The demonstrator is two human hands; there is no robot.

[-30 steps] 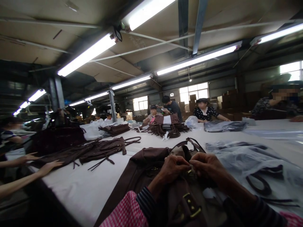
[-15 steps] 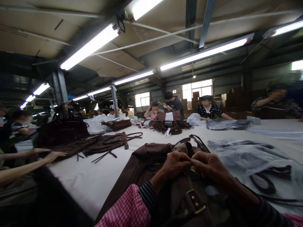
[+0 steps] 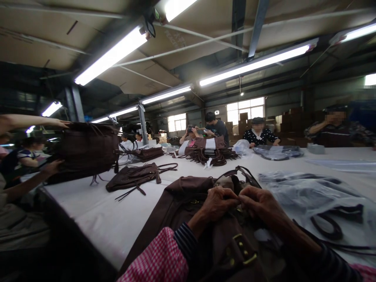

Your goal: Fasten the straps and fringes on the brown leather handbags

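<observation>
A dark brown bag [image 3: 188, 192] with gold buckles lies in front of me, its handle standing up behind my hands. My left hand [image 3: 219, 201] is closed in a pinch over the upper part of the bag. Close beside it, my right hand [image 3: 257, 199] is pinched too, and the fingertips of both hands nearly meet. What they pinch is too small to make out. A small whitish piece [image 3: 263, 235] shows on the bag below my right hand.
On the white table [image 3: 96, 219] lie a flat brown bag [image 3: 135, 176], stacked brown bags [image 3: 210, 147] and plastic-wrapped bags [image 3: 317, 196] at right. At left a person's hands hold up a brown bag [image 3: 88, 149]. Several people are around the table.
The person at left has lifted a brown bag off the table. At the back right, the person in dotted clothing has shifted a wrapped bag slightly left. My hands have barely moved.
</observation>
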